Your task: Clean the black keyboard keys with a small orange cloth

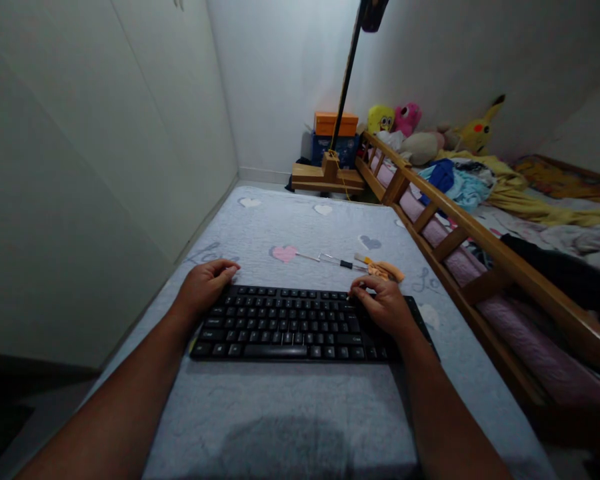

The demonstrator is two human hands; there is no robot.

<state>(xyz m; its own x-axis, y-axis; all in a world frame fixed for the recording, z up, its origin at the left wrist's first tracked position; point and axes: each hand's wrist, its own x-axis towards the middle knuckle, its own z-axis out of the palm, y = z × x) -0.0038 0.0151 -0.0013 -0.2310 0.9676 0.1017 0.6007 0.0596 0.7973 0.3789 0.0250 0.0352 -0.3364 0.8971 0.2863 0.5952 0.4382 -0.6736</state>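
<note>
A black keyboard (285,323) lies flat on the cloth-covered surface, its keys facing up. My left hand (205,287) is at its upper left corner, with thumb and fingers drawn together and nothing visible between them. Over the right part of the keyboard, my right hand (383,303) pinches thumb and fingers near the top row; whatever is at the fingertips is too small to make out. Behind the keyboard lie a thin wire tool with a black grip (347,265), a small piece with a yellow end (362,258) and a crumpled orange cloth (390,271).
A light blue cover (280,420) with heart prints spreads under everything. To the right runs a wooden bed rail (445,207), with clothes and plush toys (475,137) beyond. A wooden stand (327,175) and an orange box (336,124) are at the back; a pale cabinet (105,167) stands left.
</note>
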